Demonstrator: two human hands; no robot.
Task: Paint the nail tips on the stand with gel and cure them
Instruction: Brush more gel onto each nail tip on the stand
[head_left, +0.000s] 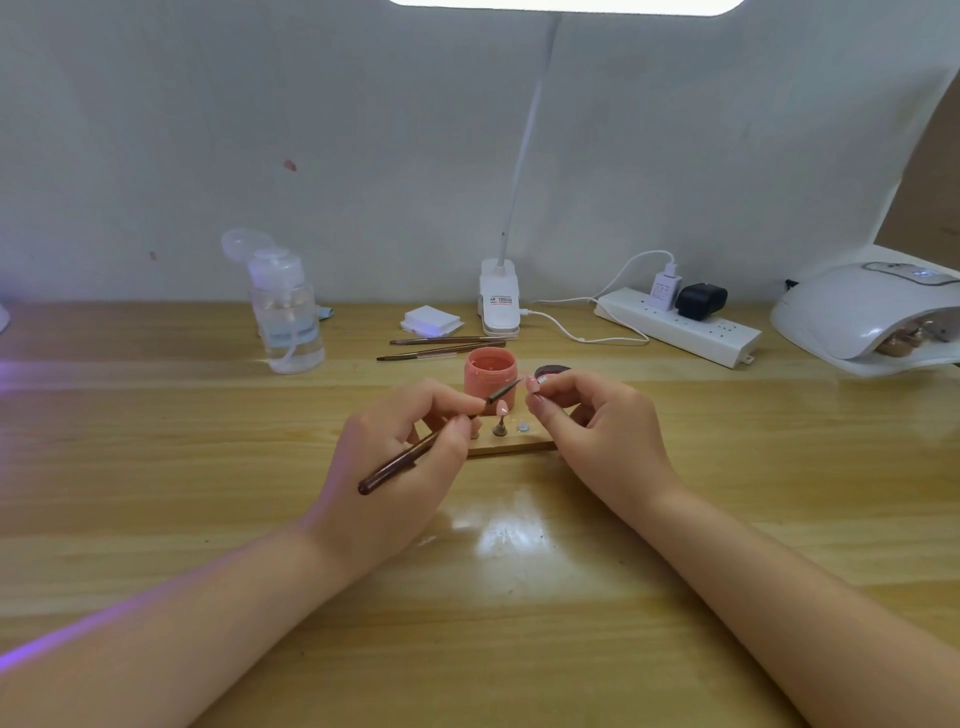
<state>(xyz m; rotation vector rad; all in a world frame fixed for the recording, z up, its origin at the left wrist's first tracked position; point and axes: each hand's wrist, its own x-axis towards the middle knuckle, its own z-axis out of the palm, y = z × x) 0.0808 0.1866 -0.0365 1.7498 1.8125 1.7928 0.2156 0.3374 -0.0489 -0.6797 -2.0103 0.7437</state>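
Observation:
My left hand (410, 447) grips a dark brown gel brush (415, 453), whose tip points up and right toward a pink nail tip (533, 385). My right hand (597, 431) pinches that nail tip by its holder, lifted above the stand. The wooden stand (511, 446) lies between my hands, with another pink nail tip (503, 410) upright on a peg and a bare metal disc (523, 427) beside it. An open pink gel jar (490, 385) stands just behind the stand, and its dark lid (551, 371) lies to the right. The white curing lamp (867, 317) sits at the far right.
A clear pump bottle (287, 317) stands at the back left. Two spare brushes (441, 348), a stack of white wipes (431, 320), a clip lamp base (499, 304) and a power strip (675, 325) with plugs line the back of the wooden table (208, 467).

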